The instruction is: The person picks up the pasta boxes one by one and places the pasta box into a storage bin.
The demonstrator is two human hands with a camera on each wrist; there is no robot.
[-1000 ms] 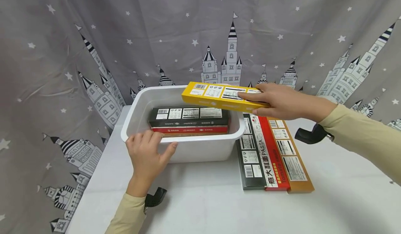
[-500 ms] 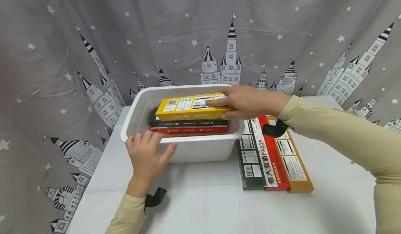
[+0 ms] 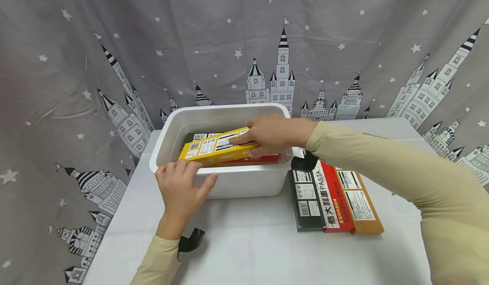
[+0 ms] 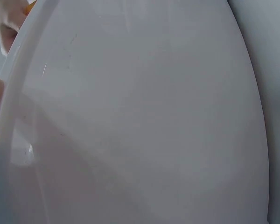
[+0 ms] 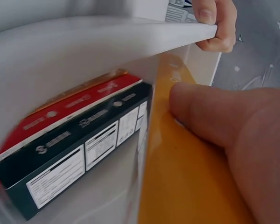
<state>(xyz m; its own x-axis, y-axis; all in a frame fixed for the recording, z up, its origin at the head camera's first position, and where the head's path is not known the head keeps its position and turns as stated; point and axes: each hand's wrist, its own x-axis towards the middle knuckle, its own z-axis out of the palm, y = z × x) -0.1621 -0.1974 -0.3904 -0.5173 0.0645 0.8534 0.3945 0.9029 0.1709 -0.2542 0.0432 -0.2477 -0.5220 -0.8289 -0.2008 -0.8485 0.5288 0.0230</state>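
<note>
My right hand (image 3: 271, 134) grips a yellow pasta box (image 3: 214, 147) near its right end, thumb along the near side. The box is tilted inside the white plastic bin (image 3: 244, 183), its left end lower and near the front rim. In the right wrist view the thumb presses on the yellow box (image 5: 186, 158). Beneath and behind it a black box (image 5: 84, 135) and a red box (image 5: 79, 102) stand side by side in the bin, with an orange-brown edge beyond the red one. My left hand (image 3: 179, 191) grips the bin's front rim at the left, fingers curled over it.
Right of the bin, a black box (image 3: 307, 208), a red box (image 3: 338, 200) marked PASTA and an orange-brown box (image 3: 361, 204) lie side by side on the white table (image 3: 244, 242). A grey castle-print curtain (image 3: 214, 34) hangs behind.
My right hand has carried the yellow box left and down, from above the bin's right side into the bin, turning it askew. The left hand has stayed on the rim.
</note>
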